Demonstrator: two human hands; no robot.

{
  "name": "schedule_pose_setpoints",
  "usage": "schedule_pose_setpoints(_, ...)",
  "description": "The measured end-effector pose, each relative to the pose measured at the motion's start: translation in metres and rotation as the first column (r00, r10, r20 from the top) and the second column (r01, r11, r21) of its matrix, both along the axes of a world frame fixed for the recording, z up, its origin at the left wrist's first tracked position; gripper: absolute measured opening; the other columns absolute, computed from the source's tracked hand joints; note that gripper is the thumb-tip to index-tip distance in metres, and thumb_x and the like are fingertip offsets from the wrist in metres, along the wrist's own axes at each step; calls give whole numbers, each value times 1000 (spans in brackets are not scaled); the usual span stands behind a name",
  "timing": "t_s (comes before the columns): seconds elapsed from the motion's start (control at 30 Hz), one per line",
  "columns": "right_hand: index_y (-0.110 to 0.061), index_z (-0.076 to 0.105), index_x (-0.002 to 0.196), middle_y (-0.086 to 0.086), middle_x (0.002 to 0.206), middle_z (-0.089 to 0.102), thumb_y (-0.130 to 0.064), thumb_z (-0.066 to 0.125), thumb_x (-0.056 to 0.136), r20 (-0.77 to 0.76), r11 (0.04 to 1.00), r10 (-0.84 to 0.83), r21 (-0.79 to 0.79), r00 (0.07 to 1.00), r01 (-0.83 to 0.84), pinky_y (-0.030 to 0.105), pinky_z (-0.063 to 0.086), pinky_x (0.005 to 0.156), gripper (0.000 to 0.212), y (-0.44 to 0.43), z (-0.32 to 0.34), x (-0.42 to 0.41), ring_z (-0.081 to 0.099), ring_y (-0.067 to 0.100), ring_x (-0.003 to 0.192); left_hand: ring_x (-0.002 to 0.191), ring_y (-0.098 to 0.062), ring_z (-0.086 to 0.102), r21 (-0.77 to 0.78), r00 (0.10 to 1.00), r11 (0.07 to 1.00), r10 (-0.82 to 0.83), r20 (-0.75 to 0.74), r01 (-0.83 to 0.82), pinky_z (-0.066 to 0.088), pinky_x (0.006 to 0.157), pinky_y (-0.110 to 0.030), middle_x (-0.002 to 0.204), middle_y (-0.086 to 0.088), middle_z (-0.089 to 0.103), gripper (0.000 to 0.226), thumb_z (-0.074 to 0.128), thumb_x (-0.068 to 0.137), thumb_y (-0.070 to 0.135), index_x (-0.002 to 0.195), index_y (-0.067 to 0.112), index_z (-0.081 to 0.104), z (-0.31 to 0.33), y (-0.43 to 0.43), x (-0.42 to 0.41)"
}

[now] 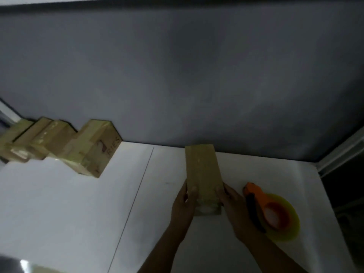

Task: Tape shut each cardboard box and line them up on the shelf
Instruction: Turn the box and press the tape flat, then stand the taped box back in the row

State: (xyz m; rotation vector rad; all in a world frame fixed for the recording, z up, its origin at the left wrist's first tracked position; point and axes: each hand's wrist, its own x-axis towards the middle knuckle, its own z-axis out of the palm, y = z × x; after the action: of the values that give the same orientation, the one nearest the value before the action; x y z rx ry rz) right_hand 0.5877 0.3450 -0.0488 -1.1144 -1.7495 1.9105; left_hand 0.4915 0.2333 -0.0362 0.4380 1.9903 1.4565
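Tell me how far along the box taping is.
Done: taped boxes stand in a row at the back left. In hand: the left hand and right hand grip another box, tape seemingly on its near end. Left: lining it up; the tape dispenser lies beside it.

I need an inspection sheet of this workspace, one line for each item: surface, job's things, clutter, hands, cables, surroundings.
Surface: white shelf, with a thin seam line across it.
Job's things: cardboard box near the middle; row of taped boxes at the left rear against the wall; orange tape dispenser lying beside the right hand.
Clutter: blurred shape at the near left corner, cannot tell what.
Hands: left hand and right hand grip the cardboard box's sides.
Cables: nothing seen.
Surroundings: grey wall behind; metal frame at right.
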Motion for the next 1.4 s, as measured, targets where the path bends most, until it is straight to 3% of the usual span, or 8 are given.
schedule_pose_setpoints(0.2, -35, 55, 117, -17, 106, 65, -32, 52, 95, -103, 1000, 26, 20, 994, -24, 19, 52, 72, 23, -58, 29, -28, 65, 2, 91, 102, -6, 63, 101, 983, 982, 169, -64, -162, 53, 76, -14, 123, 7, 61, 48, 43, 93, 46, 138, 31, 44, 19, -59, -9)
schedule_pose_setpoints(0.4, -31, 56, 120, -15, 104, 65, -30, 53, 95, -86, 990, 96, 116, 992, -86, 23, 54, 75, 26, -131, 49, -74, 64, 3, 92, 95, 6, 59, 115, 968, 972, 218, -125, -204, 47, 67, -5, 118, 10, 61, 40, 40, 96, 44, 133, 32, 47, 37, -134, -52)
schedule_pose_setpoints(0.77, -25, 67, 112, -8, 97, 71, -38, 58, 90, 1, 988, 18, 151, 1000, -18, 43, 56, 83, 26, -327, 40, -188, 68, 12, 86, 86, 11, 58, -8, 970, 992, 122, -211, -127, 44, 63, -1, 110, 18, 62, 43, 42, 86, 59, 128, 47, 44, 38, -339, -174)
schedule_pose_setpoints(0.9, -30, 67, 113, -9, 95, 72, -43, 58, 89, 32, 984, 85, 156, 996, -89, 44, 57, 82, 29, -366, 39, -230, 69, 11, 85, 84, 15, 52, -51, 965, 992, 96, -243, -111, 41, 62, 2, 112, 17, 59, 46, 42, 92, 53, 135, 39, 44, 38, -385, -218)
schedule_pose_setpoints(1.1, -49, 64, 95, -17, 94, 71, -47, 58, 87, 73, 967, 192, 155, 979, -202, 40, 56, 85, 10, -388, 37, -296, 68, 7, 89, 103, -6, 58, -79, 961, 988, 107, -256, -131, 48, 89, -24, 118, 17, 59, 49, 40, 90, 61, 134, 42, 45, 29, -411, -286)
schedule_pose_setpoints(1.2, -41, 62, 110, -16, 101, 70, -45, 58, 89, 80, 965, 214, 138, 974, -223, 38, 55, 88, 21, -390, 33, -331, 66, 6, 93, 85, 4, 59, -84, 946, 987, 104, -309, -136, 47, 74, -18, 98, 21, 63, 26, 39, 93, 58, 115, 49, 51, 27, -413, -324)
schedule_pose_setpoints(1.3, -32, 63, 116, -13, 104, 68, -42, 58, 89, 139, 953, 239, 158, 961, -260, 39, 55, 88, 28, -389, 24, -366, 65, 8, 93, 62, -6, 58, -89, 929, 990, 70, -364, -110, 45, 53, -29, 71, 2, 60, 33, 39, 90, 63, 99, 38, 58, 22, -411, -369)
schedule_pose_setpoints(1.4, -26, 62, 121, -10, 97, 69, -36, 59, 90, 242, 924, 277, 197, 930, -327, 34, 54, 85, 33, -392, 17, -395, 65, 8, 85, 100, -16, 58, -187, 944, 978, 25, -328, -91, 43, 75, -22, 113, 1, 58, 38, 50, 95, 38, 132, 29, 46, 16, -416, -404)
